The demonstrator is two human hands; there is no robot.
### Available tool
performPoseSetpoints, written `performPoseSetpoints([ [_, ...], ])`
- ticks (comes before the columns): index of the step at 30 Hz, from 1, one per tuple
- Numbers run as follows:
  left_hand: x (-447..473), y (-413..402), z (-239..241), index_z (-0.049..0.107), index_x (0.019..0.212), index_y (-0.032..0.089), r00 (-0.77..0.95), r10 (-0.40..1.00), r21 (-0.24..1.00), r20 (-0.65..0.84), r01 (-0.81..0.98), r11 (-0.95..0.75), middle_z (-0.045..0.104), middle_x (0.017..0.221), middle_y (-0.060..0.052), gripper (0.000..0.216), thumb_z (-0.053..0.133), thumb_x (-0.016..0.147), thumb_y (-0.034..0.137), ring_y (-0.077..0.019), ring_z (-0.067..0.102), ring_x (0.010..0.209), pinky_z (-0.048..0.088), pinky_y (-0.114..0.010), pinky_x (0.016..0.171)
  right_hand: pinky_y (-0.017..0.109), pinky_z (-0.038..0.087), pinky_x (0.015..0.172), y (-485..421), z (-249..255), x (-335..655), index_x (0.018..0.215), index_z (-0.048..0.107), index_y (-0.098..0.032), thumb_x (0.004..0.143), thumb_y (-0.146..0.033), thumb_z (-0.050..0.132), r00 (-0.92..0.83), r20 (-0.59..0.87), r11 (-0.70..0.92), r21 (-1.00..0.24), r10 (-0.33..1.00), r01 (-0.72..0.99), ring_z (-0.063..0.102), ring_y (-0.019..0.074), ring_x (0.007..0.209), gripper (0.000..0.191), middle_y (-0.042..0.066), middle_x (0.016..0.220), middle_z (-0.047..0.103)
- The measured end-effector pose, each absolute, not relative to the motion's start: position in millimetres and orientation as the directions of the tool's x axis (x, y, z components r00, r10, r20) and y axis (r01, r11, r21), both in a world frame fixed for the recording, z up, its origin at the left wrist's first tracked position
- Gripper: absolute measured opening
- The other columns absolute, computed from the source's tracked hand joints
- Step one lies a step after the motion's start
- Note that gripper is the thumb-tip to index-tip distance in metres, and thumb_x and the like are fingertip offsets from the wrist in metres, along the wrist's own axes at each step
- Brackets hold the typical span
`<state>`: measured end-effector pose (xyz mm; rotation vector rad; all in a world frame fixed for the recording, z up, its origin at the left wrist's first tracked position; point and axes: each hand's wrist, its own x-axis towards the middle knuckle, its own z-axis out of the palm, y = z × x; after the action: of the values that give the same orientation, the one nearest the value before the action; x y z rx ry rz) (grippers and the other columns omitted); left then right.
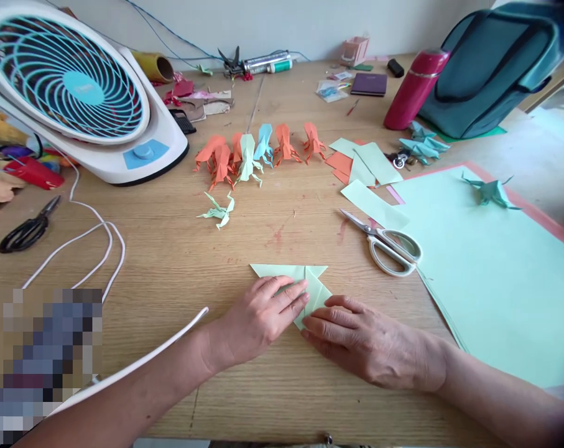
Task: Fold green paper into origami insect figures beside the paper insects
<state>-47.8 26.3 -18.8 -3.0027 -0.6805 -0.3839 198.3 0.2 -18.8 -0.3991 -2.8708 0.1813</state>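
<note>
A pale green sheet of folded origami paper (316, 289) lies on the wooden table in front of me, with pointed corners at its far side. My left hand (271, 309) rests flat on it with fingers stretched out, pressing the paper down and covering its left and middle part. At the near right edge of the paper, my right hand (356, 333) has its fingers bent together and pinches the paper's border; the thumb is mostly hidden. Beyond the right hand lie white-handled scissors (393, 249), blades partly apart.
Orange, green and blue folded paper figures (247, 155) stand at mid table. Large green sheets (491, 280) cover the right side. A fan (144, 146), its white cord (111, 242) and black scissors (27, 231) are at left. A red flask (415, 93) and teal bag (484, 81) stand back right.
</note>
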Motion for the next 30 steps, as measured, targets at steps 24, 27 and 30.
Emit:
performPoseSetpoints([
  [24,-42,54,-29,0.055,0.125,0.018,0.593,0.776,0.287,0.217,0.721,-0.631,0.057,0.129,-0.012,0.045,0.061,0.090,0.046,-0.0302,0.051,0.116,0.044,-0.049,0.097,0.036,0.048,0.075,16,-29,199,0.099,0.066,-0.011,0.094,-0.006,0.048,-0.735,0.375,0.822,-0.179,0.566,0.541,0.060,0.0194,0.084,0.020,0.012,0.107,0.069],
  [27,-31,59,-22,0.059,0.108,0.019,0.564,0.816,0.203,0.125,0.791,-0.577,0.059,0.116,-0.011,0.049,0.071,0.078,0.056,-0.0309,0.052,0.104,0.044,-0.047,0.087,0.036,0.049,0.076,16,-29,200,0.103,0.066,-0.010,0.095,-0.007,0.048,-0.745,0.373,0.829,-0.162,0.554,0.535,0.061,0.0200,0.086,0.020,0.012,0.110,0.069],
  [30,-21,67,-11,0.058,0.096,0.018,0.571,0.821,0.130,0.018,0.812,-0.568,0.059,0.109,-0.010,0.050,0.074,0.073,0.059,-0.0303,0.054,0.099,0.041,-0.043,0.081,0.037,0.049,0.077,16,-29,201,0.106,0.066,-0.010,0.095,-0.007,0.048,-0.752,0.362,0.832,-0.160,0.550,0.532,0.061,0.0207,0.088,0.022,0.013,0.113,0.068],
])
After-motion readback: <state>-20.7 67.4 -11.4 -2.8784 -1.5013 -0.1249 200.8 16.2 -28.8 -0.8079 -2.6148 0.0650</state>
